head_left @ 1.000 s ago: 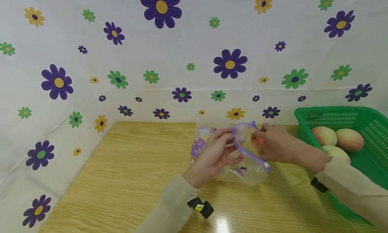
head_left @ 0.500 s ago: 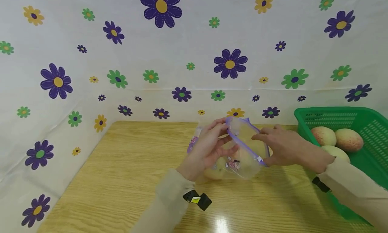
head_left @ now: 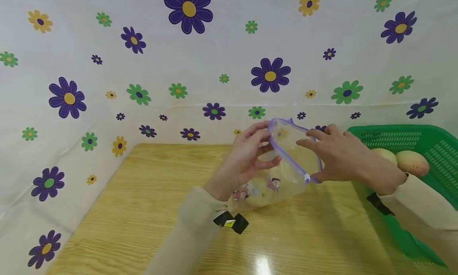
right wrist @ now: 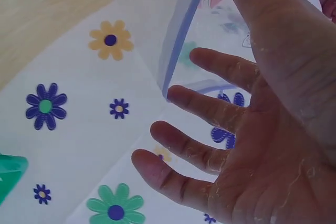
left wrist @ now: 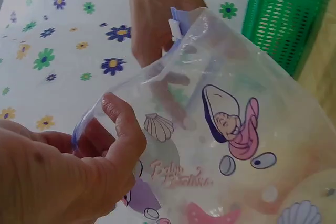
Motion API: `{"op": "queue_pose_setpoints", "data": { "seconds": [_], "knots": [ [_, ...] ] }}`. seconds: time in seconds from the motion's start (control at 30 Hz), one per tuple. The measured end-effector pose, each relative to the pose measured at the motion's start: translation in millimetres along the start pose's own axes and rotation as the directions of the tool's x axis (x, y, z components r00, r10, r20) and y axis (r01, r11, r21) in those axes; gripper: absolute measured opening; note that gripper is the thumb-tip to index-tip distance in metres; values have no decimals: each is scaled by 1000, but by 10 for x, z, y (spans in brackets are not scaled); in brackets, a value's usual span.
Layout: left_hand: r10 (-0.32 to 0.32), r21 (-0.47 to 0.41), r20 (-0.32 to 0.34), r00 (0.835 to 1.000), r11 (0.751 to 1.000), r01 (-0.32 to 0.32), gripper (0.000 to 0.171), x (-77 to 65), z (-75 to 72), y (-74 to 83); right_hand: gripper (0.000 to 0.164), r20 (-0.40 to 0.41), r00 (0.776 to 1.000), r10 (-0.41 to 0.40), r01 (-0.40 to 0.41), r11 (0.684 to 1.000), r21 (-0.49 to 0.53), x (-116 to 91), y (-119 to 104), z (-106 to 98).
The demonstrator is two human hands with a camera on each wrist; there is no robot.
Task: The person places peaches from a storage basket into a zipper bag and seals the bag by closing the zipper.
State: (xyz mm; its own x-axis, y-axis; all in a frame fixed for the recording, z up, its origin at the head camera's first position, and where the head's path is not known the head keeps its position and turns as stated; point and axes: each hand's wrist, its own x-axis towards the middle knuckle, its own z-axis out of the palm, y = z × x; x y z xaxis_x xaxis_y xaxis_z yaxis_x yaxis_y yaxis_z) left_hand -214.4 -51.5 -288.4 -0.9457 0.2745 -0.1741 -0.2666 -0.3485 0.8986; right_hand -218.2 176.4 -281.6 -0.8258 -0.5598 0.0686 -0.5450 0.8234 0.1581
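Observation:
A clear slider zip bag with a purple zip and cartoon prints is held up above the wooden table, its mouth wide and facing right. Inside, a pale yellow peach shows through the plastic at the low left end. My left hand pinches the purple edge on the mouth's left side. My right hand is at the right side of the mouth, thumb beside the white slider. Its fingers are straight and spread, fingertips right at the purple edge, as the right wrist view shows.
At the right stands a green perforated basket, with a peach and another peach visible inside. The right forearm crosses over its near side. A white flower-print cloth hangs behind the table.
One second ago the right fingers were round a reddish peach in the bag's mouth; they have let it go and spread. Both hands have lifted the bag's mouth higher.

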Motion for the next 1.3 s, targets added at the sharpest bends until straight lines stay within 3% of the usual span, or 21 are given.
{"op": "queue_pose_setpoints", "data": {
  "seconds": [0.3,0.63,0.9,1.07,1.13,1.2,1.23,1.3],
  "knots": [
    [-93,19,23,995,996,93,27,73,18,-429,89,98,995,17,-21,999,37,-76,80,272],
    [-100,9,59,993,995,100,28,64,92,-658,86,100,995,-5,2,1000,31,-191,93,384],
    [-105,25,51,993,994,103,29,73,49,-683,82,87,996,-19,16,999,32,-218,98,397],
    [-24,195,-17,1000,980,27,28,79,-116,-465,82,93,996,-10,6,999,44,-216,91,405],
    [46,318,-64,997,948,-23,27,83,-251,-342,82,90,996,0,-4,999,51,-219,92,411],
    [101,484,-96,990,874,-42,27,79,-430,-244,80,83,997,4,-9,999,50,-227,99,419],
    [121,582,-114,986,813,-33,28,73,-526,-209,80,82,997,6,-10,999,50,-232,102,422],
    [143,764,-147,979,645,21,31,66,-735,-184,79,74,997,7,-10,999,50,-235,101,426]
  ]
}}
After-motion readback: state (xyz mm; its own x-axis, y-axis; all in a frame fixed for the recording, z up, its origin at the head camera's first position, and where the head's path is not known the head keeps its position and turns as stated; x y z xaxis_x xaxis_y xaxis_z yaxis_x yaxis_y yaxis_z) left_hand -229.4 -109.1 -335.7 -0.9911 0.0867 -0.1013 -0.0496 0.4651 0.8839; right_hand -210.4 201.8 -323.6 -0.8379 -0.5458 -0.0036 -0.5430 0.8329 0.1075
